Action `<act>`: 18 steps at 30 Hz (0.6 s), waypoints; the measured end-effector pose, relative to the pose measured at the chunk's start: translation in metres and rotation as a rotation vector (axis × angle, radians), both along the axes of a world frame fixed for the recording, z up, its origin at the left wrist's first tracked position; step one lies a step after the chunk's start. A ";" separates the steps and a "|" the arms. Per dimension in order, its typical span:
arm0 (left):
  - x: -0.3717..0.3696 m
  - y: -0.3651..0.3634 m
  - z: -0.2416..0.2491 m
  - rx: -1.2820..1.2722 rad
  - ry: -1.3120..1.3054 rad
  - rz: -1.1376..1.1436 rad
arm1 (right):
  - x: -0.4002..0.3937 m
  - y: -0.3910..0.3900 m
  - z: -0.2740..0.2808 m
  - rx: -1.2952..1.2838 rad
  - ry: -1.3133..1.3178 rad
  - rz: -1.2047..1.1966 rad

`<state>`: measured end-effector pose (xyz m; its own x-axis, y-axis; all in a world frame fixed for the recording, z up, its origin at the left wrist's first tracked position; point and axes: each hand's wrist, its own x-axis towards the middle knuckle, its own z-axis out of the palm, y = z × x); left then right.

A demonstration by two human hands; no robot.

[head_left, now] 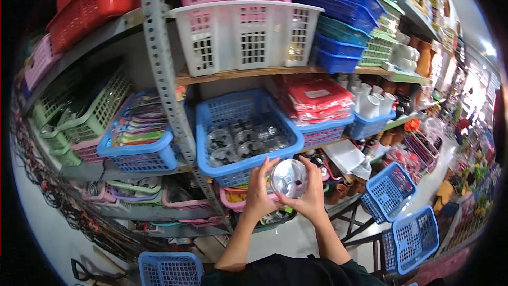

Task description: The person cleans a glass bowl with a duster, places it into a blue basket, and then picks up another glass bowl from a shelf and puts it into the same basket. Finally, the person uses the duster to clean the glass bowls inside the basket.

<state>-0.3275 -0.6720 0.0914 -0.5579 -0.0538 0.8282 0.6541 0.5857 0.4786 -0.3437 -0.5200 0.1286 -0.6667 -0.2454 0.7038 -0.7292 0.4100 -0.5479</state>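
Note:
Between both hands I hold a clear round plastic container (288, 177), its circular face turned up toward me. My left hand (260, 188) grips its left side, and my right hand (311, 190) wraps the right side with the thumb across the lower edge. A small dark spot shows on the container; what it is I cannot make out. Just beyond my fingers, on the shelf, sits a blue plastic basket (203, 127). Inside it lie several similar clear round containers (248, 145) with dark bits in them.
A perforated metal post (161, 47) rises left of the basket. Above stands a white basket (222, 37). Red plastic-wrapped packs (315, 98) lie to the right, near white cups (370, 100). Blue baskets stand low at right (389, 190) and at the bottom (170, 267).

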 end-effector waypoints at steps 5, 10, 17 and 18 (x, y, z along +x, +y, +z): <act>0.007 -0.050 0.014 -0.299 -0.152 0.566 | -0.041 -0.034 0.017 -0.048 -0.004 0.029; 0.000 -0.061 -0.003 -0.440 -0.171 0.744 | -0.092 -0.068 0.042 -0.038 0.003 0.137; -0.003 -0.057 -0.026 -0.437 -0.110 0.799 | -0.136 -0.111 0.043 0.202 -0.094 0.208; -0.001 -0.055 -0.029 -0.436 -0.114 0.801 | -0.141 -0.116 0.041 0.219 -0.121 0.222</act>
